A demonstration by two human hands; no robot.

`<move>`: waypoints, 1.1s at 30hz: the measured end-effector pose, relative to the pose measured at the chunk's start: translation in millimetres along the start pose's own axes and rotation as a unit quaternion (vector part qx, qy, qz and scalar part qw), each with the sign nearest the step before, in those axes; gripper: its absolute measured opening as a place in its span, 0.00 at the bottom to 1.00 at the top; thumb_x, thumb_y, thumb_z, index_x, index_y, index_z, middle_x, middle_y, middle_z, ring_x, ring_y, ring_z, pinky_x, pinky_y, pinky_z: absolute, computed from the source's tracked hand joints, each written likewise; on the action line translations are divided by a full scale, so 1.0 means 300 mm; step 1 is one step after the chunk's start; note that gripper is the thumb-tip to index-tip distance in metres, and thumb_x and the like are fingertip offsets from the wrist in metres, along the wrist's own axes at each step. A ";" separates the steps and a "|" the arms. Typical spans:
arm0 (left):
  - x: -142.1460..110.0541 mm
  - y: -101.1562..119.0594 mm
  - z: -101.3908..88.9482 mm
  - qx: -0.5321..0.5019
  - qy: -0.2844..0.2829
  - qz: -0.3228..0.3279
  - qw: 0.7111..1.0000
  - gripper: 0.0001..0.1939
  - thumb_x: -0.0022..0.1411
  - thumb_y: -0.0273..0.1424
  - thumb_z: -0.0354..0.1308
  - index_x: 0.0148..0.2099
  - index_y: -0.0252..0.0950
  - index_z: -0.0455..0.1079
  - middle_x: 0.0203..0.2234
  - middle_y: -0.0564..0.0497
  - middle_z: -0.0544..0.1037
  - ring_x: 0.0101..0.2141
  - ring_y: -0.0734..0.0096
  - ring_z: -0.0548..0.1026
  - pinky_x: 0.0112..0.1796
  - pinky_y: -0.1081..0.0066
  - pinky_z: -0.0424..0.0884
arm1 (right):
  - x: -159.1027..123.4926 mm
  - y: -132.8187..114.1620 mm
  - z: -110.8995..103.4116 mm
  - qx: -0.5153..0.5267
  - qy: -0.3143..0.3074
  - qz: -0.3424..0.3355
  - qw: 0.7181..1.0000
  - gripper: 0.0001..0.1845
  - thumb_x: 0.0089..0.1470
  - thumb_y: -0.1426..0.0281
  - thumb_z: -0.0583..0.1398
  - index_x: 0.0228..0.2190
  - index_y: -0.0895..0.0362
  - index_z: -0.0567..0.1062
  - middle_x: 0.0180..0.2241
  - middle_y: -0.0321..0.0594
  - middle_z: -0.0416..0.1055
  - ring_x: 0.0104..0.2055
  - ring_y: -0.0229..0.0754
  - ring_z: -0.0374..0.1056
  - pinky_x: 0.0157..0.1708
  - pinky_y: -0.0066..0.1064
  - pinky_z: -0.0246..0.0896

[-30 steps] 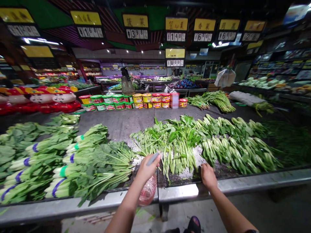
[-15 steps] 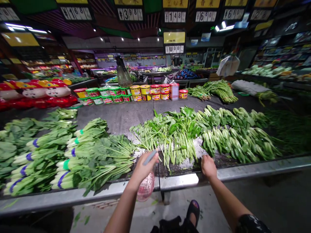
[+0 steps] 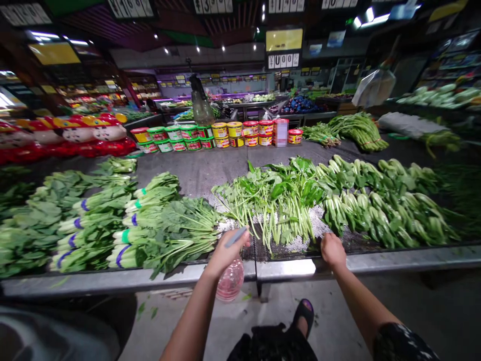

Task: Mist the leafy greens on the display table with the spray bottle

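Observation:
My left hand (image 3: 229,253) is closed around the top of a spray bottle with a grey head and a clear pinkish body (image 3: 230,283). The bottle hangs upright in front of the metal edge of the display. Just beyond that hand lie loose leafy stems, a heap of water spinach (image 3: 280,215). My right hand (image 3: 332,251) is curled into a fist at the metal edge, below the bok choy (image 3: 370,213). Its palm side is hidden, and nothing sticks out of it. To the left of the bottle is a spread of leafy greens (image 3: 184,228).
Banded bunches of greens (image 3: 128,235) fill the left side. Behind the vegetables stands a row of stacked tubs (image 3: 193,138). The metal rail (image 3: 285,268) runs along the front. A blurred grey rounded shape (image 3: 56,331) occupies the lower left corner.
The view has swung a little left, so the display sits further right in the picture. The grey shape has come into view at lower left. Both hands keep their grip and pose.

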State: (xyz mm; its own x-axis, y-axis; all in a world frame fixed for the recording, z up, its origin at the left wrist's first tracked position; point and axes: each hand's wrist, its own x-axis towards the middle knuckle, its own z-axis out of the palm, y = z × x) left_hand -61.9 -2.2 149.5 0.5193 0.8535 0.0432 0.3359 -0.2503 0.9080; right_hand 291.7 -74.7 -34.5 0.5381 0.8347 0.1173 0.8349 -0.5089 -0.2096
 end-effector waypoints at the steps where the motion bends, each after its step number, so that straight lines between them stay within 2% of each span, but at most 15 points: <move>1: -0.003 0.001 -0.002 -0.004 0.001 0.002 1.000 0.20 0.60 0.46 0.51 0.33 0.34 0.72 0.27 0.49 0.77 0.32 0.66 0.75 0.38 0.69 0.70 | -0.001 0.001 0.002 -0.001 0.000 0.001 1.000 0.16 0.59 0.71 0.45 0.37 0.60 0.71 0.37 0.48 0.67 0.40 0.44 0.62 0.39 0.32 0.53; 7: -0.010 0.005 0.004 -0.026 0.021 0.018 0.999 0.21 0.61 0.44 0.51 0.49 0.36 0.70 0.36 0.47 0.78 0.39 0.63 0.75 0.40 0.68 0.71 | -0.001 0.001 0.006 -0.009 -0.007 -0.001 1.000 0.17 0.59 0.71 0.45 0.39 0.61 0.71 0.37 0.48 0.67 0.40 0.44 0.63 0.39 0.32 0.53; 12: -0.008 0.015 0.021 -0.028 0.004 0.031 0.999 0.18 0.62 0.44 0.50 0.44 0.36 0.72 0.36 0.48 0.78 0.40 0.64 0.75 0.42 0.68 0.70 | 0.004 -0.003 0.006 -0.001 -0.007 -0.005 1.000 0.17 0.59 0.73 0.45 0.41 0.61 0.71 0.38 0.48 0.68 0.41 0.44 0.63 0.39 0.31 0.53; 15: -0.002 0.008 0.039 -0.032 0.003 0.036 0.999 0.19 0.62 0.44 0.51 0.45 0.36 0.72 0.35 0.49 0.78 0.39 0.65 0.75 0.44 0.67 0.69 | 0.008 -0.006 0.009 0.002 -0.010 -0.003 1.000 0.17 0.59 0.73 0.45 0.39 0.61 0.71 0.37 0.48 0.68 0.40 0.44 0.63 0.39 0.32 0.53; 22: 0.006 -0.020 0.091 -0.016 -0.045 0.043 0.998 0.16 0.63 0.42 0.50 0.39 0.37 0.73 0.32 0.50 0.78 0.36 0.66 0.75 0.42 0.70 0.69 | 0.017 -0.007 0.011 0.012 -0.019 0.012 1.000 0.18 0.58 0.75 0.44 0.41 0.61 0.71 0.40 0.48 0.68 0.43 0.44 0.62 0.42 0.30 0.52; 28: 0.012 -0.051 0.100 0.003 -0.039 0.004 0.999 0.17 0.61 0.43 0.51 0.39 0.37 0.73 0.28 0.51 0.78 0.32 0.65 0.75 0.36 0.71 0.69 | 0.024 -0.016 -0.002 0.020 -0.027 0.025 0.999 0.18 0.58 0.75 0.45 0.41 0.61 0.71 0.39 0.48 0.69 0.43 0.44 0.62 0.41 0.30 0.52; 33: 0.021 -0.057 0.096 0.045 -0.018 0.012 0.999 0.18 0.62 0.43 0.50 0.31 0.37 0.72 0.21 0.53 0.74 0.27 0.67 0.73 0.32 0.72 0.67 | 0.027 -0.021 -0.008 0.032 -0.027 0.028 0.999 0.19 0.58 0.76 0.44 0.43 0.60 0.71 0.40 0.48 0.69 0.44 0.44 0.62 0.41 0.30 0.52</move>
State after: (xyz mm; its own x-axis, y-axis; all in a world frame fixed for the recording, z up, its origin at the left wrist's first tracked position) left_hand -41.7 -5.8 122.3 0.5550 0.8305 0.0487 0.3915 -0.3123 0.8655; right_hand 291.0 -65.3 -29.9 0.5754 0.8163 0.0504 0.7934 -0.5421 -0.2770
